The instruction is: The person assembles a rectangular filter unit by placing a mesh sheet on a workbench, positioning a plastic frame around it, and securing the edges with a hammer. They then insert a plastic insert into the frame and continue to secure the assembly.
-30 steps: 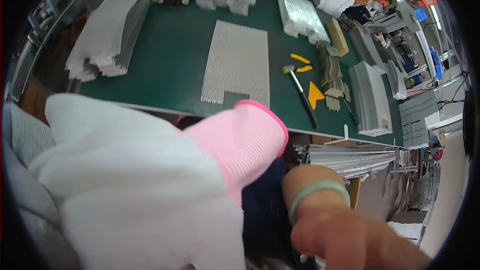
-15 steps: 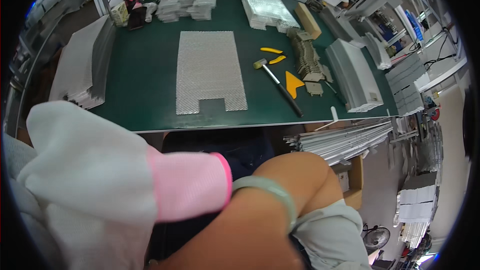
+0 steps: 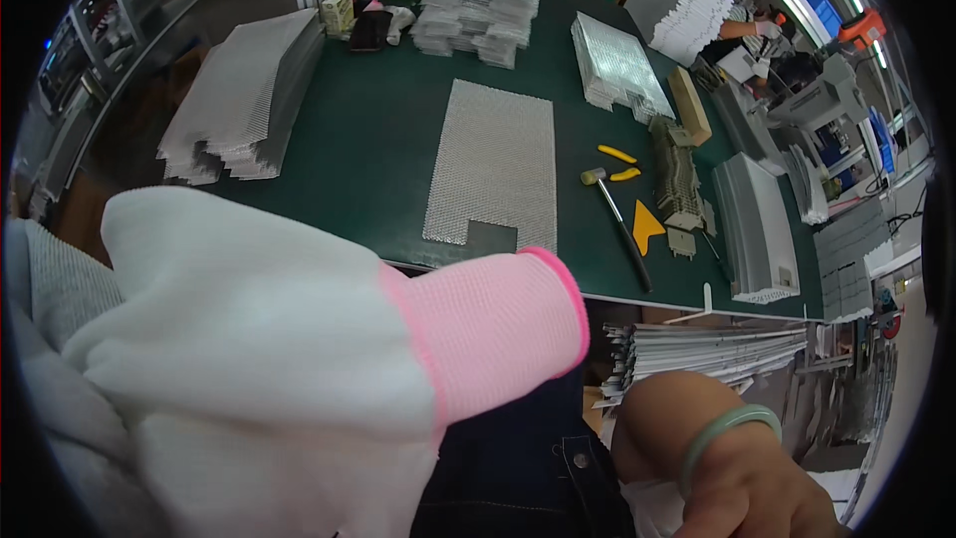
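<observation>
A white knit glove with a pink ribbed cuff fills the lower left, very close. The cuff's rim faces right, in front of the table's edge. My left hand's fingers cannot be made out in or behind it. My bare right hand is at the lower right, below a pale green bangle on the wrist. The bottom edge cuts off its fingers, so its grip is hidden. Beyond the glove, a silver textured sheet with a notch in its near edge lies flat on the green table.
Right of the sheet lie a hammer, yellow-handled pliers, a yellow scraper and a wooden block. Stacked sheets stand left, with more stacks behind. Metal strips lie below the table's front edge. Another person works far right.
The view has swung, so the table and its things sit further right. The glove's cuff has shifted right and up. My right hand has moved to the lower right, away from the cuff.
</observation>
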Available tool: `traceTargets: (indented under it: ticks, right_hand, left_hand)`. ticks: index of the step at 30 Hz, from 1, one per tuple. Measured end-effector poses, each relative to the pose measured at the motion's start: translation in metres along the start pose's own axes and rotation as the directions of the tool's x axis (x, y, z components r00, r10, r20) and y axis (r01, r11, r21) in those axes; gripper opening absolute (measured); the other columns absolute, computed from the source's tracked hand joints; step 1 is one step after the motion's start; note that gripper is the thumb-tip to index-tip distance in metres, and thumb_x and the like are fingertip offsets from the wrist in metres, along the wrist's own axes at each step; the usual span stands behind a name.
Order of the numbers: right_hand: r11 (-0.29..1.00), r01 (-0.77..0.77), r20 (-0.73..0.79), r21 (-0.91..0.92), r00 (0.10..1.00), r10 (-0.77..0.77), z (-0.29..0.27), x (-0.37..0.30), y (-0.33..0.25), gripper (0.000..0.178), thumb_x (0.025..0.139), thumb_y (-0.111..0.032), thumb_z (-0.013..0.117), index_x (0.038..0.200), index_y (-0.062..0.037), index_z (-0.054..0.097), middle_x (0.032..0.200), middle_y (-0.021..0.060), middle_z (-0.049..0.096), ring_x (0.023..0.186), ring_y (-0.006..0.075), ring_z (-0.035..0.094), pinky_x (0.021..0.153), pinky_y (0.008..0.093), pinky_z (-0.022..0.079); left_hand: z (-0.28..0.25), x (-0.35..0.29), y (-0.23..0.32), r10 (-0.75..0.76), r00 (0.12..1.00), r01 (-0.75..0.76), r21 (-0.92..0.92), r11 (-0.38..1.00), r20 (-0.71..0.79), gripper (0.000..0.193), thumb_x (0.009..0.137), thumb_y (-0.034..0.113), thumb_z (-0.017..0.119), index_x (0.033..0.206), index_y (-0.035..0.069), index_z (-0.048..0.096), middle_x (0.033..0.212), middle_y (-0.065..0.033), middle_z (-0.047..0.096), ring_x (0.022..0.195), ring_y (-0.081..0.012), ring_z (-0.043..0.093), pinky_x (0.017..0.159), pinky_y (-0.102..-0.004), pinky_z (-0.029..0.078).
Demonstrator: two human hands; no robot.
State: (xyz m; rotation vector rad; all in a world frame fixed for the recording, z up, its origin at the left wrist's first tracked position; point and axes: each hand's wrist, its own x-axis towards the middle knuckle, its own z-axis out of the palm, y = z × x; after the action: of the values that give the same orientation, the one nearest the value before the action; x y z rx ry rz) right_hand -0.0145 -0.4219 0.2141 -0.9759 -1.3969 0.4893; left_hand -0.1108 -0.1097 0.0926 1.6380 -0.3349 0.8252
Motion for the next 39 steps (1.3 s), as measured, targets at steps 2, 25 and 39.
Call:
traceTargets:
  ticks: [2,25,39]
  right_hand:
    - [0.993,0.110,-0.063,-0.036,0.992,-0.112,0.009,-0.009,-0.016,0.039,0.107,-0.028,0.038,0.135,-0.0090,0.059,0.124,0.0085,0.068,0.112,0.0262,0.067,0.102,0.0678,0.013]
    - [0.929,0.367,-0.348,0.040,0.877,-0.331,0.032,0.021,0.017,0.019,0.099,-0.012,0.057,0.114,-0.0119,0.069,0.104,0.0033,0.073,0.101,0.0203,0.067,0.107,0.0729,-0.007]
    - [0.739,0.150,-0.074,0.656,0.988,-0.134,0.091,0.067,0.084,0.015,0.100,-0.014,0.060,0.109,-0.0061,0.068,0.097,0.0040,0.072,0.095,0.0153,0.066,0.093,0.0508,0.022]
  left_hand:
    - [0.001,-0.002,0.001,0.005,1.000,-0.005,0.004,1.000,-0.021,0.016,0.089,0.004,0.062,0.103,-0.001,0.055,0.114,-0.0214,0.057,0.087,-0.0211,0.058,0.085,-0.0367,0.043]
    - [0.013,-0.015,0.009,-0.072,0.997,0.073,0.028,0.997,-0.036,0.021,0.089,0.003,0.063,0.109,-0.002,0.056,0.108,-0.0173,0.058,0.082,-0.0178,0.056,0.079,-0.0332,0.042]
    - [0.045,-0.017,-0.011,-0.118,0.991,0.122,-0.060,0.991,0.060,0.025,0.089,0.003,0.064,0.112,-0.003,0.056,0.105,-0.0147,0.058,0.079,-0.0157,0.054,0.076,-0.0310,0.042]
